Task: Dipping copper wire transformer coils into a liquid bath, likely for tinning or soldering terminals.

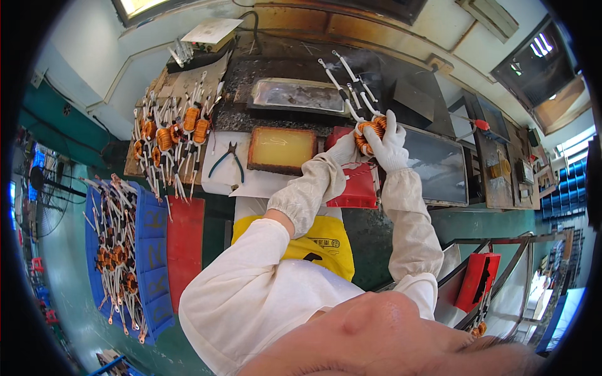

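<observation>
Copper coil (370, 130) clamped by both gloved hands' fingers beside the solder tray (298, 95); loose grip could drop it in.

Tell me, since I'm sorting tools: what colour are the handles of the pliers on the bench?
Teal-blue handles on the pliers, seen best in the head view.

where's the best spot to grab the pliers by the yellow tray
Probably the two blue handles, coming straight down from above. The pliers lie flat on the white sheet, left of the yellow tray, with the handles splayed toward the person and the dark jaws pointing away. Nothing lies over the handles, and both gloved hands, left hand and right hand, are on a copper coil.
</observation>
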The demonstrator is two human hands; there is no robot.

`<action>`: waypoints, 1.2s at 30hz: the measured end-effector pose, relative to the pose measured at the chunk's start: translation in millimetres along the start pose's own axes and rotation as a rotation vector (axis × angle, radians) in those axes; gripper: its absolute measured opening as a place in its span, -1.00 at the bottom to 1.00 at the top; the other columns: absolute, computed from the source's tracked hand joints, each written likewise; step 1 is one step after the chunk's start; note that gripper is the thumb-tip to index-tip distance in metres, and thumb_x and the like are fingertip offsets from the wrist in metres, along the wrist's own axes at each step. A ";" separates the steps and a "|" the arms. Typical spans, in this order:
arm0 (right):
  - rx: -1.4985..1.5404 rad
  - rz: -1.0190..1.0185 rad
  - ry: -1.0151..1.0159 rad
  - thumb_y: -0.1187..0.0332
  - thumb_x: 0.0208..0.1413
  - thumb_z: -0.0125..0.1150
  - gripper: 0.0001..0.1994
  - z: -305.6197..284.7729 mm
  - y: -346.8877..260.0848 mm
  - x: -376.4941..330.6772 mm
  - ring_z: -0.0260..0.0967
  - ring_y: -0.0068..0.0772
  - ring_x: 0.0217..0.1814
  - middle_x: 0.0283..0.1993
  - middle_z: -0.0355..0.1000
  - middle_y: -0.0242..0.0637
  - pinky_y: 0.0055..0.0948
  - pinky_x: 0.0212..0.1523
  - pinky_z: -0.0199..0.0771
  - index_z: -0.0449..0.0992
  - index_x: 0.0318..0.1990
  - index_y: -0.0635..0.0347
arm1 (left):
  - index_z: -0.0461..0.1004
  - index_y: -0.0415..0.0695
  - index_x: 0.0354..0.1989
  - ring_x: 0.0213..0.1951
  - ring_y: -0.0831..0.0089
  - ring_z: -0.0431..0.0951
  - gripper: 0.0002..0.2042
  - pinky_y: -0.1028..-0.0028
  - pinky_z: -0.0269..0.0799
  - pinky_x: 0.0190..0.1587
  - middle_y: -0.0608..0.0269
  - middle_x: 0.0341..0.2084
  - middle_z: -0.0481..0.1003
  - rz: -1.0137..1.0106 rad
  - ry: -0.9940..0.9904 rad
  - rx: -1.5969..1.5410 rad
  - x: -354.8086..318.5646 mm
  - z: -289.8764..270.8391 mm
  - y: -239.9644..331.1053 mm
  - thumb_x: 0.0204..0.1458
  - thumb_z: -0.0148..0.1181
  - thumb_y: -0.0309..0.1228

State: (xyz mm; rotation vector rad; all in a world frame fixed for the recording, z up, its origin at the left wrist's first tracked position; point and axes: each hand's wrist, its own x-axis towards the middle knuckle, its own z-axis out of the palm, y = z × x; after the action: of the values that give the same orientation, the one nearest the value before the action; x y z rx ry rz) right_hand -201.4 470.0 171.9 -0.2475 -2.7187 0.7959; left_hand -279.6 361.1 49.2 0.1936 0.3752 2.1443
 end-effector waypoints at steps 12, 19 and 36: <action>0.235 0.117 0.234 0.36 0.14 0.15 -0.45 -9.7 41.9 4.5 0.36 0.01 0.19 0.17 0.34 0.04 -0.15 0.24 0.32 0.28 0.32 0.10 | 0.32 -0.14 0.20 -0.03 0.12 0.59 -0.50 0.10 0.63 -0.01 0.04 0.06 0.48 -0.064 0.158 -0.080 -5.0 12.9 3.6 0.40 -0.33 -0.01; 1.173 0.281 0.312 0.63 0.07 -0.01 -0.45 -79.9 89.2 -20.2 0.57 -0.30 -0.20 0.00 0.46 -0.12 -0.44 -0.28 0.66 0.32 0.28 0.18 | 0.32 -0.14 0.24 -0.08 0.12 0.64 -0.55 0.28 0.69 -0.14 -0.11 0.12 0.47 0.013 0.061 0.073 -13.5 49.1 -5.0 0.41 -0.32 -0.12; 1.855 0.611 0.554 0.40 0.05 -0.02 -0.69 -118.8 224.7 -208.6 0.50 -0.08 -0.26 -0.24 0.50 -0.07 -0.12 -0.31 0.59 0.44 -0.06 0.34 | 0.31 -0.20 0.25 0.02 -0.06 0.56 -0.46 0.01 0.61 0.01 -0.32 0.12 0.41 -0.125 -0.221 -0.184 4.9 -8.7 3.5 0.38 -0.26 0.00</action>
State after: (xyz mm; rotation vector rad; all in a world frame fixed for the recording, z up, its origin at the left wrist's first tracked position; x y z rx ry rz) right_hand 52.0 664.9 95.3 -0.6290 -0.6062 2.3910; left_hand -287.5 361.6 42.2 0.2911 0.0592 1.9964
